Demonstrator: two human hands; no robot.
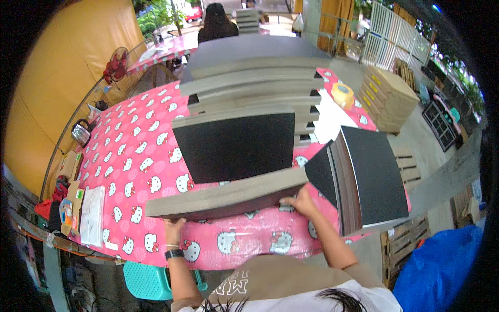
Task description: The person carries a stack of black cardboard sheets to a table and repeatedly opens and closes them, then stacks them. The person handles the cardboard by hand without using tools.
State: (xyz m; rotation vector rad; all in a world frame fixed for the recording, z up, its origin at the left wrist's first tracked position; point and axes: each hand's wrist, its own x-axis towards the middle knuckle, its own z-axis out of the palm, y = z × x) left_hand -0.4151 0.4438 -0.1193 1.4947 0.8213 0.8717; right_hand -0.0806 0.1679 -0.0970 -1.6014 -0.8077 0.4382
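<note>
A thick stack of sheets [228, 193] stands tilted on the table in front of me, its pale grey edges facing up. My left hand [175, 230] grips its near left corner, with the thumb showing and the other fingers partly hidden. At the right end, my right hand [297, 202] is closed around the lower near edge. Just beyond stands another block of sheets with a black face [236, 148], leaning against a high pile of grey-edged sheets [249, 73]. To the right of my right hand sits a black-topped stack [377, 177].
A pink patterned cover [130, 156] spreads over the table. At its left edge are a metal kettle [81, 132], a cardboard box [73, 208] and white plastic packets [92, 216]. A tape roll [342, 95] lies far right. A teal stool [146, 281] stands below; another person [217, 23] is beyond.
</note>
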